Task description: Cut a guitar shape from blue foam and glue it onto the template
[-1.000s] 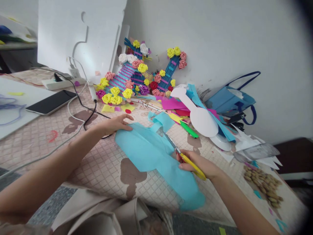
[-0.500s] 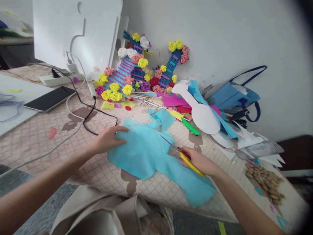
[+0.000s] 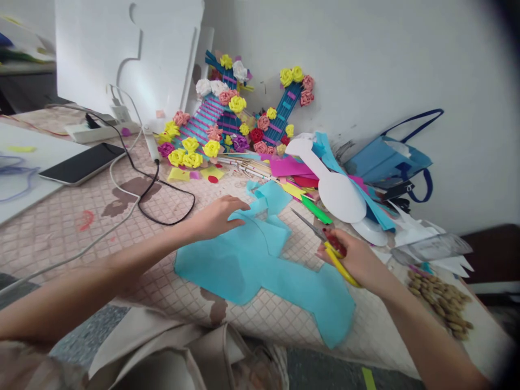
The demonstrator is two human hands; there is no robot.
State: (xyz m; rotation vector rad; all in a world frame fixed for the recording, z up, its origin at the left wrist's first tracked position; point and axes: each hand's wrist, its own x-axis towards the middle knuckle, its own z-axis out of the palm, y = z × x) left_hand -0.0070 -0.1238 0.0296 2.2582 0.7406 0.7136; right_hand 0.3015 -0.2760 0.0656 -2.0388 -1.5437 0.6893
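Observation:
A sheet of light blue paper [image 3: 260, 265] lies on the patterned tablecloth [image 3: 60, 227], part of it hanging past the front edge. My left hand [image 3: 217, 215] rests on the sheet's upper edge, fingers bent and pressing it down. My right hand [image 3: 351, 257] is closed round the yellow-and-red handles of a pair of scissors [image 3: 325, 241]. The blades point up and left, just to the right of the sheet and clear of it. A cut strip of the same blue paper [image 3: 266, 196] curls beyond my left hand.
Paper flowers on blue sticks [image 3: 227, 122] lean against the wall. Coloured paper scraps [image 3: 292, 173], white foam spoon shapes [image 3: 337, 189] and a blue bag [image 3: 385, 162] lie right. A phone [image 3: 81, 162], cables [image 3: 150, 189], power strip [image 3: 95, 132] and white foam board [image 3: 125, 54] are left. Nuts [image 3: 439, 298] sit far right.
My right hand has drawn the scissors out of the blue sheet and lifted them to the right. My left hand slid right along the sheet's top edge, and the sheet turned.

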